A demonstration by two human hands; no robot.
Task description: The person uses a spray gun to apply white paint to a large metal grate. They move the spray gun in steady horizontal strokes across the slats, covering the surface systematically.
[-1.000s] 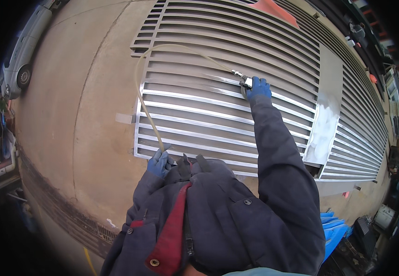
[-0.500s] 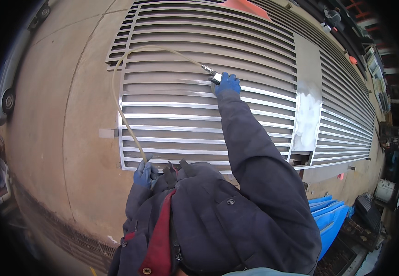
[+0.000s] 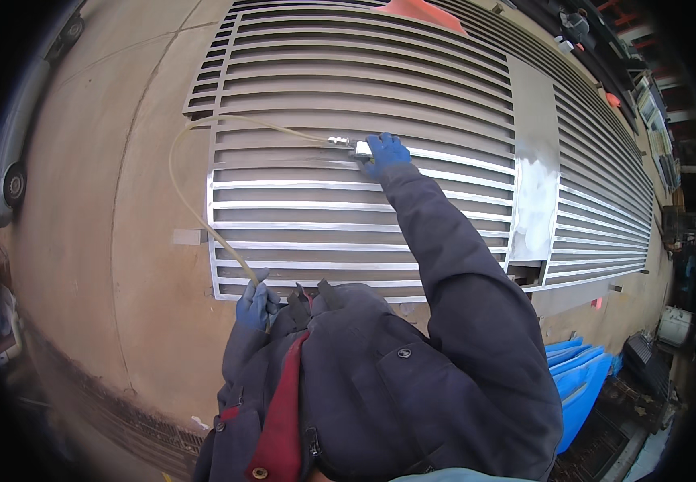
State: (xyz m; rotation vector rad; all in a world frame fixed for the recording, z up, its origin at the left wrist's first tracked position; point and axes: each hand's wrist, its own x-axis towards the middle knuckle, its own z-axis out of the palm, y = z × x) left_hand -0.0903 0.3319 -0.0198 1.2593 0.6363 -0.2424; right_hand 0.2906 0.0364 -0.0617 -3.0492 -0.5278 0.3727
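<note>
My right hand (image 3: 388, 153), in a blue glove, is wrapped round a small air sander (image 3: 362, 150) resting against a slat of a large metal louvred panel (image 3: 316, 226). From the sander's silver coupling, a yellowish air hose (image 3: 178, 180) loops out past the panel's left edge and back toward me. My left hand (image 3: 255, 305), also gloved in blue, grips that hose beside the panel's near left corner. Nearer slats look bright and silvery, while those farther away are dull grey-brown. The sander's underside is hidden.
A second slatted section (image 3: 601, 233) adjoins on the right, past a flat plate (image 3: 534, 104). Red-orange material (image 3: 424, 12) lies on the far side. Blue sheets (image 3: 579, 386) are stacked at lower right. A vehicle (image 3: 19, 153) stands left on the concrete floor (image 3: 83, 265).
My right hand has shifted slightly left and nearer with the air sander, whose coupling now points more to the left. The hose loop has swung outward left. My left hand stays about where it was.
</note>
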